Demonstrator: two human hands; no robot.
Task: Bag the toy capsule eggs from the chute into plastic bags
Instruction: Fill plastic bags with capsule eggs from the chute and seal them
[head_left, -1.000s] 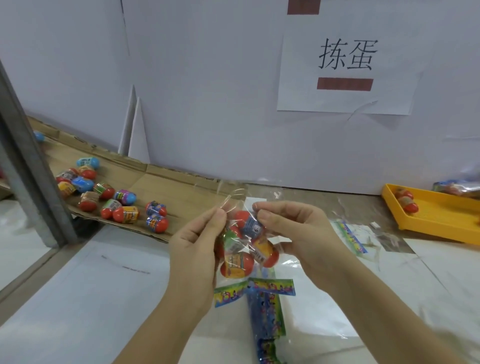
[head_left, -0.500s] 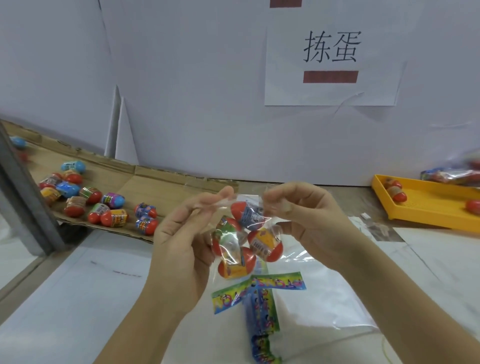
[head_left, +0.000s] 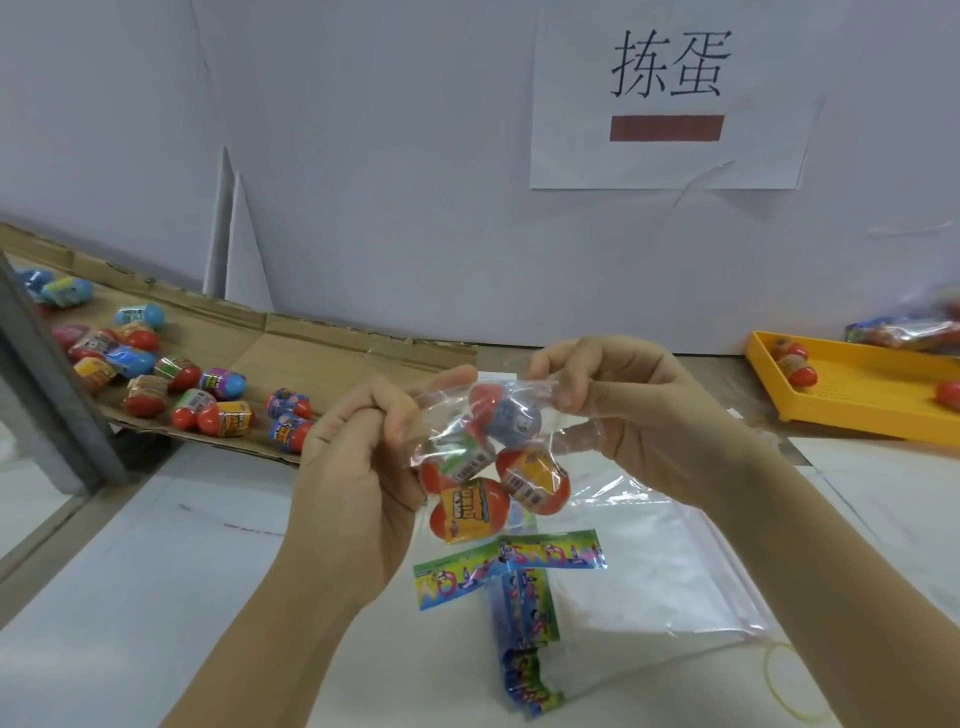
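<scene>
L hand (head_left: 358, 467) and R hand (head_left: 639, 415) are both raised over the table (head_left: 156, 597) at scene ctr. Each pinches a top corner of one clear plastic bag (head_left: 452, 415), thumb against curled fingers. The bag mouth is stretched btwn them and the bag hangs below the fingertips, off the table.

Four capsule eggs (head_left: 467, 512) sit inside it in a tight clump:
- a red/blue one on top
- a green-label one at left, against the L palm
- a yellow-label one at right
- a yellow-label one lowest

Can't tell if the mouth is sealed.

Left and far is the cardboard chute (head_left: 311, 358), sloping along the wall. Loose eggs (head_left: 156, 369) are scattered on its left half, well apart from the hands. The nearest pair lies just left of the L knuckles. A grey post (head_left: 47, 384) crosses in front of the chute's left end and hides part of it.

Under the held bag, on the table:
- printed paper strips (head_left: 509, 566), one crosswise and others running near-ward
- to their right, a flat stack of clear bags (head_left: 649, 561), partly under the R forearm
- a yellow rubber band (head_left: 789, 680) near the stack's near-right corner

Far right is a yellow tray (head_left: 857, 410) w/ a few red eggs in it and a blurred filled bag at its far edge. A paper sign (head_left: 670, 93) w/ two characters and a red bar hangs on the wall.
</scene>
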